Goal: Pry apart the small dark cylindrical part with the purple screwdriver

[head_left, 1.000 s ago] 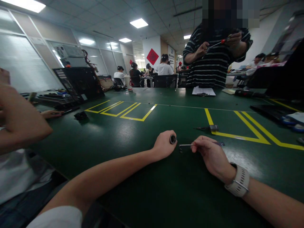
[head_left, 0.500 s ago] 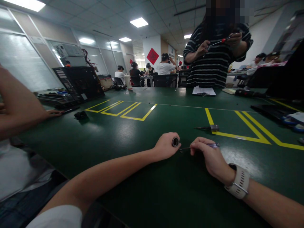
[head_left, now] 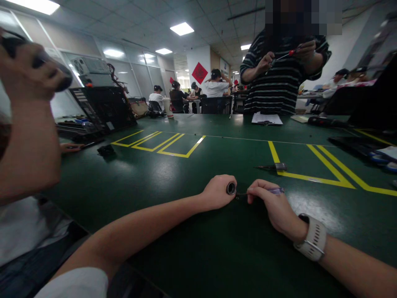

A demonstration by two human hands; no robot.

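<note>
My left hand (head_left: 219, 192) is wrapped round a dark cylindrical part (head_left: 231, 188), whose round open end faces up toward me. To its right, my right hand (head_left: 269, 203) pinches a thin screwdriver with a purplish clear handle (head_left: 277, 191). The tool's shaft points left, its tip close to the cylinder beside a tiny dark piece (head_left: 237, 197); whether they touch is too small to tell. Beyond my right hand, a dark part with a long thin spike (head_left: 281, 167) lies on the green table over a yellow tape line.
At left, a person's raised hand (head_left: 37, 70) holds a dark object near a black computer case (head_left: 102, 107). A small black part (head_left: 106, 151) lies on the table (head_left: 161, 178). Across stands a person in a striped shirt (head_left: 273, 82), behind a clipboard (head_left: 266, 118). Black equipment sits at right.
The neighbour's arm at left has risen, bringing a dark object into view. My left hand and the cylinder have shifted very slightly right; the screwdriver has barely moved.
</note>
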